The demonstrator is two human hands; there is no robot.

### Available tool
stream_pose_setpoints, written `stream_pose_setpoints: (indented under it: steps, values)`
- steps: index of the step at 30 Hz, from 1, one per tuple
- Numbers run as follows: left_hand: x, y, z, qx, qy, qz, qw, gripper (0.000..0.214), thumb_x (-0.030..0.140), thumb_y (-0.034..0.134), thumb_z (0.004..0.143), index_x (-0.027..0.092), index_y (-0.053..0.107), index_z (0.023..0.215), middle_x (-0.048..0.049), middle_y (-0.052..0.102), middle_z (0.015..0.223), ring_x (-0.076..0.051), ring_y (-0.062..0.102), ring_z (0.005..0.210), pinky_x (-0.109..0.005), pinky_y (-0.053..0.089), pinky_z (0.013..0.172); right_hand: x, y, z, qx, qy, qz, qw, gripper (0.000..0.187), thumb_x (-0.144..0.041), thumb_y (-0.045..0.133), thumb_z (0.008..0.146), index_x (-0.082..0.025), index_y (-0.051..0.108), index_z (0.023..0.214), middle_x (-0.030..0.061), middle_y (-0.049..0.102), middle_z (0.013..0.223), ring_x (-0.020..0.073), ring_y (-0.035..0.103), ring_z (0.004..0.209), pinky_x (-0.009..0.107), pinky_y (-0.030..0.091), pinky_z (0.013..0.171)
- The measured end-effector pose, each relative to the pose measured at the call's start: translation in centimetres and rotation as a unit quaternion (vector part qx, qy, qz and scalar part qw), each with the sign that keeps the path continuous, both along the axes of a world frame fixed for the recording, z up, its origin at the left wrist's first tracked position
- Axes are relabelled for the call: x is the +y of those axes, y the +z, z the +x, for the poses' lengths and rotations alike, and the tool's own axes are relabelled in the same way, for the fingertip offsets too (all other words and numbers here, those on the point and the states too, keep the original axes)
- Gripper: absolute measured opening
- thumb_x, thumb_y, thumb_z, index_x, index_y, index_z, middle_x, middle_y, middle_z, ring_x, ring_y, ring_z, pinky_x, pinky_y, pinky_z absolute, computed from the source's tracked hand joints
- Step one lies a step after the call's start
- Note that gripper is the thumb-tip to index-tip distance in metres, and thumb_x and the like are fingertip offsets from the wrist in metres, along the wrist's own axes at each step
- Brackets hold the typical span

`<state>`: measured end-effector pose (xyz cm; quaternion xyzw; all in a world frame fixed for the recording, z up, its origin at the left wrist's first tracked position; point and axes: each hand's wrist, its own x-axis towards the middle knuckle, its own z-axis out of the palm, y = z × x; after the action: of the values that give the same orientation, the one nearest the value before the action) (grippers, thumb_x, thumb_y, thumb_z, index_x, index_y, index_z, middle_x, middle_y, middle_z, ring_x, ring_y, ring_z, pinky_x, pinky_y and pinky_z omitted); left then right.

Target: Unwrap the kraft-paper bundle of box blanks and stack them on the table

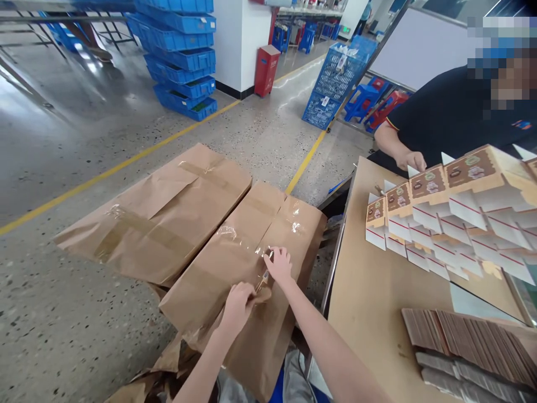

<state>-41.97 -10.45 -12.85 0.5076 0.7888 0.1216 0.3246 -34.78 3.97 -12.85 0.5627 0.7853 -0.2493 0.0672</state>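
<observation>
A parcel in brown wrapping paper [218,263], sealed with clear tape, lies in front of me. Its paper is torn in the middle, and a small pale, shiny piece [265,276] shows at the tear between my hands. My left hand [239,305] is closed on a loose flap of the paper on the near side of the tear. On the far side, my right hand [280,266] has its fingers curled at the torn edge; what lies under its fingertips is partly hidden. A second brown paper parcel [168,201] lies just left of the first.
At right, a table [361,313] holds unfolded printed boxes [432,184] and a stack of flat cardboard pieces [470,347]. A co-worker's hand [413,161] touches the boxes. Blue crates [184,67] stand stacked on the floor, near a red bin [266,70].
</observation>
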Motion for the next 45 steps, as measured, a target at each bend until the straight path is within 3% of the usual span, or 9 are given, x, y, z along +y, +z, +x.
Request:
stream_pose_setpoints:
  steps: [4, 6, 10, 13, 16, 24, 34, 41, 45]
  values:
    - [-5.5, 2.3, -1.1, -0.050, -0.058, -0.013, 0.997, 0.013, 0.003, 0.060, 0.080, 0.013, 0.066, 0.087, -0.0024, 0.068, 0.102, -0.016, 0.062, 0.103, -0.040, 0.049, 0.097, -0.3, -0.6, 0.0, -0.027, 0.048, 0.009, 0.998, 0.051, -0.037, 0.065, 0.087, -0.021, 0.048, 0.132, 0.0114, 0.039, 0.147, 0.0346, 0.041, 0.130, 0.056, 0.043, 0.098]
    - [-6.2, 3.1, -2.0, -0.060, -0.065, -0.027, 0.996, 0.024, -0.004, 0.058, 0.078, 0.015, 0.067, 0.091, -0.0019, 0.069, 0.109, -0.015, 0.062, 0.107, -0.039, 0.049, 0.099, -0.9, -0.9, -0.1, -0.043, 0.066, 0.011, 0.997, 0.052, -0.034, 0.067, 0.085, -0.021, 0.048, 0.133, 0.0109, 0.031, 0.152, 0.0367, 0.035, 0.135, 0.059, 0.041, 0.101]
    - [-2.4, 2.8, -2.1, 0.045, 0.022, -0.038, 0.998, 0.019, 0.010, 0.051, 0.089, 0.013, 0.063, 0.104, -0.0059, 0.066, 0.110, -0.018, 0.061, 0.108, -0.042, 0.050, 0.096, -1.9, -1.2, -0.2, -0.091, 0.056, 0.038, 0.994, 0.048, -0.026, 0.066, 0.086, -0.020, 0.050, 0.131, 0.0110, 0.033, 0.151, 0.0355, 0.038, 0.133, 0.058, 0.043, 0.100]
    - [2.5, 0.9, -0.3, 0.138, 0.072, -0.037, 0.987, 0.046, 0.028, 0.057, 0.087, 0.014, 0.048, 0.130, -0.0138, 0.040, 0.147, -0.029, 0.036, 0.137, -0.054, 0.033, 0.111, -2.0, -1.5, -0.5, -0.120, 0.042, 0.077, 0.989, 0.045, -0.024, 0.064, 0.089, -0.020, 0.050, 0.131, 0.0111, 0.041, 0.146, 0.0324, 0.046, 0.127, 0.054, 0.047, 0.096]
    - [6.2, -1.1, 1.4, 0.186, 0.081, -0.062, 0.977, 0.064, 0.037, 0.062, 0.083, 0.017, 0.039, 0.139, -0.0154, 0.027, 0.154, -0.035, 0.024, 0.143, -0.063, 0.023, 0.113, -1.5, -1.7, -0.9, -0.135, 0.039, 0.112, 0.984, 0.038, -0.025, 0.060, 0.091, -0.019, 0.052, 0.128, 0.0104, 0.050, 0.137, 0.0276, 0.055, 0.117, 0.047, 0.053, 0.089]
    - [7.9, -2.6, 0.2, 0.265, 0.057, -0.059, 0.961, 0.044, 0.028, 0.055, 0.089, 0.017, 0.048, 0.131, -0.0129, 0.044, 0.144, -0.030, 0.042, 0.134, -0.059, 0.037, 0.107, 0.2, -1.8, -2.3, -0.179, 0.065, 0.104, 0.976, 0.033, -0.029, 0.059, 0.092, -0.017, 0.055, 0.122, 0.0094, 0.059, 0.124, 0.0226, 0.063, 0.103, 0.041, 0.056, 0.081]
    - [7.4, -1.9, -2.9, 0.189, 0.036, -0.036, 0.981, 0.032, 0.024, 0.056, 0.088, 0.015, 0.056, 0.119, -0.0087, 0.063, 0.117, -0.020, 0.062, 0.106, -0.043, 0.054, 0.091, 7.3, 4.2, -2.1, -0.171, 0.263, 0.036, 0.949, 0.023, -0.030, 0.059, 0.092, -0.016, 0.061, 0.111, 0.0056, 0.066, 0.108, 0.0180, 0.066, 0.089, 0.037, 0.057, 0.077]
    - [6.6, -1.5, -2.9, 0.199, 0.043, 0.007, 0.979, 0.033, 0.016, 0.055, 0.088, 0.015, 0.056, 0.122, -0.0097, 0.061, 0.125, -0.021, 0.059, 0.116, -0.045, 0.050, 0.099, 12.8, 8.5, -7.1, -0.103, 0.427, 0.095, 0.893, 0.022, -0.029, 0.060, 0.092, -0.015, 0.062, 0.108, 0.0064, 0.066, 0.110, 0.0199, 0.065, 0.096, 0.041, 0.055, 0.083]
    - [6.3, -2.1, -2.7, 0.220, 0.055, 0.017, 0.974, 0.034, 0.011, 0.054, 0.088, 0.015, 0.057, 0.121, -0.0097, 0.061, 0.128, -0.021, 0.057, 0.120, -0.046, 0.049, 0.102, 14.3, 11.0, -12.5, -0.058, 0.493, 0.126, 0.859, 0.019, -0.028, 0.059, 0.092, -0.014, 0.063, 0.105, 0.0052, 0.067, 0.105, 0.0186, 0.066, 0.092, 0.039, 0.056, 0.080]
